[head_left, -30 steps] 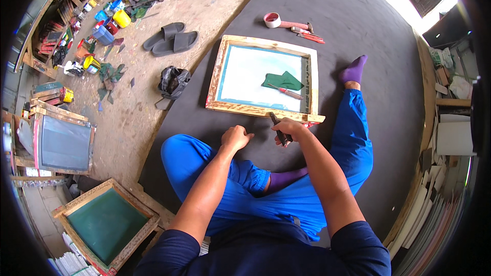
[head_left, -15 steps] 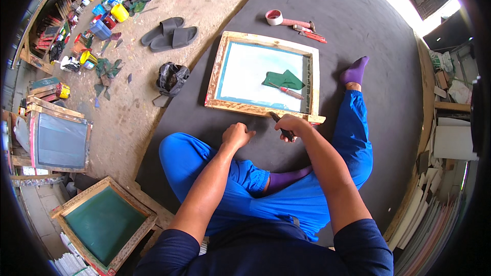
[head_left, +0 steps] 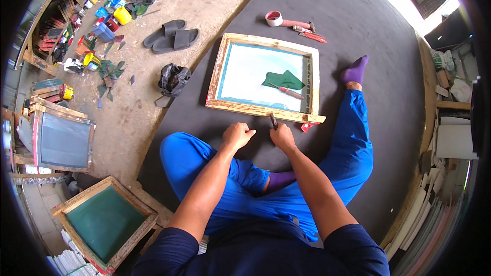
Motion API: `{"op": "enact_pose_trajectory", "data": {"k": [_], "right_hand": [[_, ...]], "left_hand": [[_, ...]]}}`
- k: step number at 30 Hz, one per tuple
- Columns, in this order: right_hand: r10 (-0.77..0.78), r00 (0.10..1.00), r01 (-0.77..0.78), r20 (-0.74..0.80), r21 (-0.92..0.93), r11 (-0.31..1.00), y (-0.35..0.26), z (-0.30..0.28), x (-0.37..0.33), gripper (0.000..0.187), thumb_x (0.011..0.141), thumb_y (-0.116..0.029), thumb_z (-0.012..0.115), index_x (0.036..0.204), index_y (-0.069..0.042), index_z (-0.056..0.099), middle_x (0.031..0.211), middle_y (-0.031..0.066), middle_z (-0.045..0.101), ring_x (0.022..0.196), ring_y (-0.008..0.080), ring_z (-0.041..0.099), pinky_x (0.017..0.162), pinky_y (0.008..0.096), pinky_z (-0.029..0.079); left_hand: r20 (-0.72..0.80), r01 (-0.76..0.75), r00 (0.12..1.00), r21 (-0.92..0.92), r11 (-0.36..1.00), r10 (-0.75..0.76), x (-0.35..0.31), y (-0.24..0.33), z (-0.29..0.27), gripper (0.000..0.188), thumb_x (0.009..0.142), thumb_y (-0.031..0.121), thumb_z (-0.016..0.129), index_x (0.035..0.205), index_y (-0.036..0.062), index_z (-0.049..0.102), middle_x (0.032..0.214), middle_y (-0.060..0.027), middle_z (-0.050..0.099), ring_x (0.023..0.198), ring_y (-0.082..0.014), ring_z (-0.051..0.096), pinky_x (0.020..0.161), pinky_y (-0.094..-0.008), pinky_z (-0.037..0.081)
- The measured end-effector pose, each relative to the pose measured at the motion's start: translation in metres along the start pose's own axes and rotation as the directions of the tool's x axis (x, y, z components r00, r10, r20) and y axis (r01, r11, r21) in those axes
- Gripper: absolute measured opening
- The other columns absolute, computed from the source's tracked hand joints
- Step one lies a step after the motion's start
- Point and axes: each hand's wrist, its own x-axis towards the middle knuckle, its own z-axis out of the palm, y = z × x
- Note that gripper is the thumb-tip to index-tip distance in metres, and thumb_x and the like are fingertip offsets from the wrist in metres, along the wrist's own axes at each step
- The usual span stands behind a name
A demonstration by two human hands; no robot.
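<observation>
A wooden-framed screen (head_left: 265, 113) with pale mesh and a blue-green border lies in front of me. On it rest a green piece of cloth or film (head_left: 283, 79) and a screwdriver-like tool (head_left: 290, 92) with a reddish handle. My right hand (head_left: 282, 135) is closed round a dark hand tool (head_left: 273, 120), perhaps pliers, its tip pointing at the frame's near edge. Most of that tool is hidden in the fist. My left hand (head_left: 237, 136) is curled closed beside it, apart from the frame; whatever its fingers hold is hidden.
Beyond the frame lie a tape roll (head_left: 273, 18), a hammer (head_left: 299, 24) and red-handled cutters (head_left: 313, 36). A small red item (head_left: 308, 127) pokes out by the frame's near right corner. Sandals (head_left: 171, 36), a black bag (head_left: 174, 79), paint pots and other screens (head_left: 106, 222) stand leftward.
My right hand has moved left and turned, bringing the dark tool upright near the frame. The small red item by the corner now shows. My left hand has hardly moved.
</observation>
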Motion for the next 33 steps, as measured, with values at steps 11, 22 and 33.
{"op": "enact_pose_trajectory", "data": {"k": [11,22,33], "right_hand": [[-0.22,0.914,0.252,0.34,-0.052,0.966,0.008,0.012,-0.029,0.037,0.084,-0.028,0.061,0.104,0.0,0.072,0.101,0.0292,0.071,0.1,0.0449,0.069,0.092,0.0526,0.053],[-0.08,0.672,-0.325,0.737,0.389,0.862,0.015,-0.025,-0.004,0.041,0.099,-0.028,0.064,0.124,0.002,0.053,0.097,0.0224,0.07,0.074,0.0317,0.074,0.053,0.0422,0.059],[0.01,0.691,-0.433,0.723,0.403,0.806,0.01,-0.064,0.043,0.028,0.091,-0.006,0.064,0.11,0.011,0.053,0.091,0.0249,0.066,0.074,0.0358,0.072,0.054,0.0504,0.06]], "left_hand": [[-0.262,-0.477,0.836,0.087,0.875,0.482,-0.004,-0.007,0.008,0.012,0.085,0.017,0.073,0.096,0.0145,0.079,0.095,-0.0052,0.075,0.088,-0.0295,0.072,0.076,-0.0411,0.058],[-0.177,-0.248,0.947,0.122,0.961,0.266,0.001,-0.016,0.006,0.013,0.083,0.028,0.077,0.089,0.0165,0.082,0.091,-0.0086,0.076,0.086,-0.0306,0.073,0.076,-0.0428,0.058],[0.016,-0.123,0.992,0.173,0.977,0.123,-0.003,-0.012,-0.002,0.014,0.081,0.03,0.08,0.087,0.0167,0.082,0.087,-0.0156,0.075,0.086,-0.0348,0.074,0.079,-0.0462,0.058]]}}
